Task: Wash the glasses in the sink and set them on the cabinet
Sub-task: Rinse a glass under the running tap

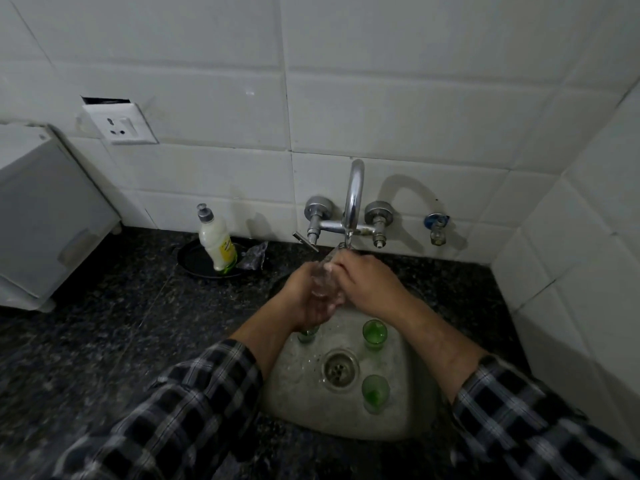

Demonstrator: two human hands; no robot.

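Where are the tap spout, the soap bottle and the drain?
tap spout (pixel 354 199): head view, on the upright chrome neck.
soap bottle (pixel 216 242): head view, on the white body below the grey cap.
drain (pixel 340 369): head view, on the metal strainer in the sink floor.

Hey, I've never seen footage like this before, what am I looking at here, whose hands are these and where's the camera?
There is no machine here. The one picture comes from a camera worn on a person's head, looking down at their own two hands. The left hand and the right hand together hold a clear glass under the tap, rinsing it. Below, in the steel sink, stand three green glasses: one near the right forearm, one by the drain, and one half hidden under the left wrist. On the dark counter a soap bottle stands in a black dish.
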